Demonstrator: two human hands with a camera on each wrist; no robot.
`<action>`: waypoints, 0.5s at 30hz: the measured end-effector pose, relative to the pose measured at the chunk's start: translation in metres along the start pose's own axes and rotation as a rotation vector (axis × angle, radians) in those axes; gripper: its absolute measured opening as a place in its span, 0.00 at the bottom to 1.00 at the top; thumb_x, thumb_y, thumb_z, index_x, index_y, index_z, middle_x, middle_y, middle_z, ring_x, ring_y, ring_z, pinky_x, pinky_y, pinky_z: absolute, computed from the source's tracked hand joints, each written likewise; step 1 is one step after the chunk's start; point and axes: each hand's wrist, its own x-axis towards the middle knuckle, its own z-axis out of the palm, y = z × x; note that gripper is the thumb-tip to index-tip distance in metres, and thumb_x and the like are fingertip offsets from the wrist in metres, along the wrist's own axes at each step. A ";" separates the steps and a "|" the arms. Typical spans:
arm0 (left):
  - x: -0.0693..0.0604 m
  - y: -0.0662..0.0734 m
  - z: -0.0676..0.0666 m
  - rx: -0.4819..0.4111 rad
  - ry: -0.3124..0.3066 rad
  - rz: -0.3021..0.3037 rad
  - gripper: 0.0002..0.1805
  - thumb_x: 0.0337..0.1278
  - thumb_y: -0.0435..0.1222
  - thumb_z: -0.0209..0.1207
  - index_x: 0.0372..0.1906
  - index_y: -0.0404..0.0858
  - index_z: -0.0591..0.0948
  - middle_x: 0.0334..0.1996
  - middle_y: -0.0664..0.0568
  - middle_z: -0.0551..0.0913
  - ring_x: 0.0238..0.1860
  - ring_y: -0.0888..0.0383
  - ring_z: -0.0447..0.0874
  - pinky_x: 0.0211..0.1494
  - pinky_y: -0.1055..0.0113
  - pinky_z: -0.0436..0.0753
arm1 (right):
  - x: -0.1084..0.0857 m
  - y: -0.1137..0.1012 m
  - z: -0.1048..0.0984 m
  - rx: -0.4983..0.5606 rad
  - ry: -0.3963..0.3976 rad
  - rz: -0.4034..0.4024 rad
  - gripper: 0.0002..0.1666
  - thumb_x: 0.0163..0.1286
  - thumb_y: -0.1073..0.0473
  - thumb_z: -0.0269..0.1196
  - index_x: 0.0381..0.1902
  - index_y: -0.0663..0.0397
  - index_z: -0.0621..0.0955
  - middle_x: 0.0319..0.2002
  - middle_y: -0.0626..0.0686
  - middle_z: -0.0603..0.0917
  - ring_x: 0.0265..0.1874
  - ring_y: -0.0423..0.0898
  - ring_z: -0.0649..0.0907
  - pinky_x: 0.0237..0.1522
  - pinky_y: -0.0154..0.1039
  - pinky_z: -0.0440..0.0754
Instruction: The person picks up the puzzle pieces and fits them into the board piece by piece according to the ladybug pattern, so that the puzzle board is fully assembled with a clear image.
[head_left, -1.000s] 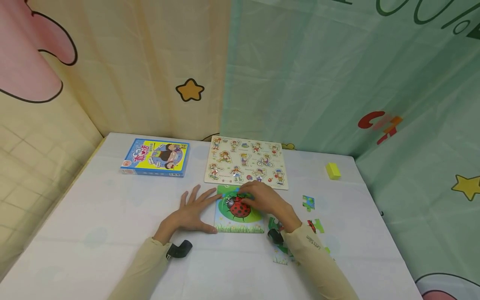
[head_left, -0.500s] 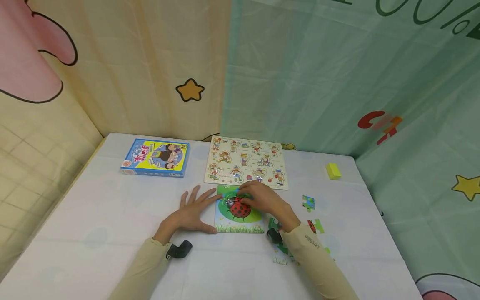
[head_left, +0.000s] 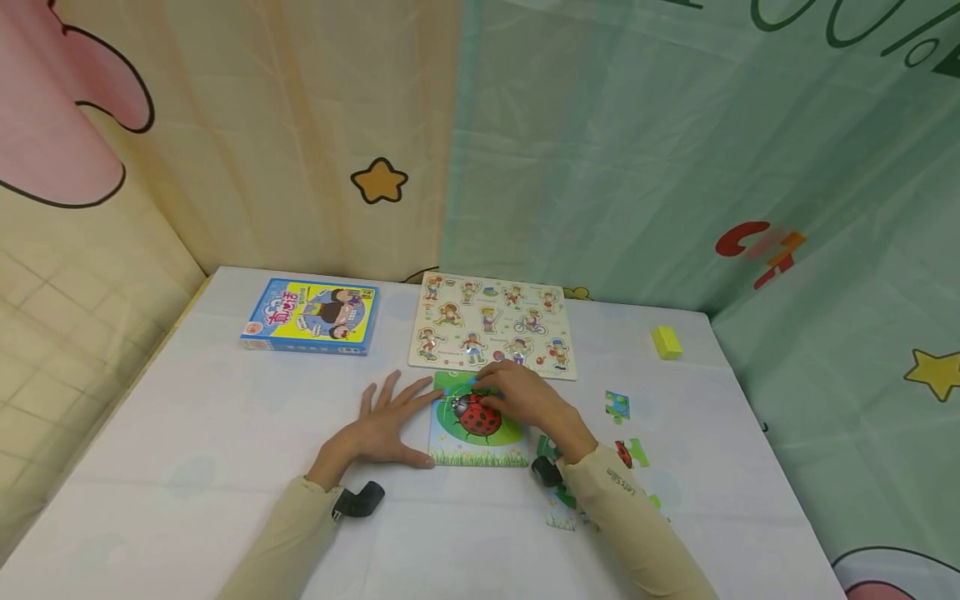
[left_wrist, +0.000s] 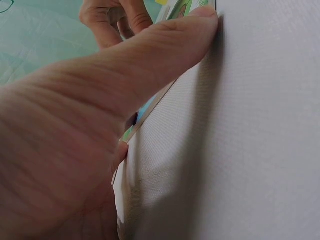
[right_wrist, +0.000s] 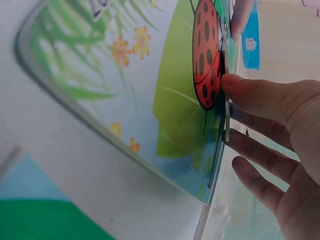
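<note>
While your left hand rests against the ladybug puzzle on the white counter, your right hand works over its upper part. The puzzle lies flat before you, just on the near side of the figure board; whether the two touch is unclear. Your left fingers are spread and grasp nothing: the thumb lies at the near left corner, and the index finger reaches over the left edge, higher up. Your right fingers are grasping; in the right-wrist view, a thin puzzle piece shows edge-on between thumb and fingers, close by the ladybug picture. Your hand hides the spot beneath it from the head view, so you cannot tell here whether it is seated.

Compared with the two earlier head views, almost nothing differs: your right wrist lies very slightly farther left, while the puzzle and your left hand keep their places. Such small motion suggests fine alignment of the piece rather than carrying, with your left hand probably serving as a brace. To the right, apart from the puzzle, lie a blue-green piece, a red-and-green piece and others partly hidden by your right sleeve; judging by these, the assembly appears unfinished.
</note>
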 end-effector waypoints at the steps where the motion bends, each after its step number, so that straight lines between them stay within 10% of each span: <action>1: 0.000 0.000 0.000 0.001 0.000 0.001 0.57 0.40 0.57 0.76 0.78 0.51 0.61 0.81 0.48 0.49 0.79 0.32 0.26 0.73 0.29 0.29 | 0.000 0.000 0.000 0.003 0.004 -0.002 0.17 0.70 0.55 0.67 0.54 0.51 0.86 0.58 0.50 0.83 0.61 0.49 0.79 0.66 0.46 0.76; 15: 0.001 -0.003 0.002 0.012 0.008 0.006 0.57 0.39 0.58 0.75 0.78 0.51 0.61 0.81 0.48 0.50 0.79 0.32 0.27 0.73 0.28 0.29 | 0.002 0.004 0.004 0.034 0.031 -0.029 0.16 0.68 0.56 0.68 0.52 0.52 0.87 0.53 0.51 0.86 0.57 0.49 0.81 0.63 0.45 0.79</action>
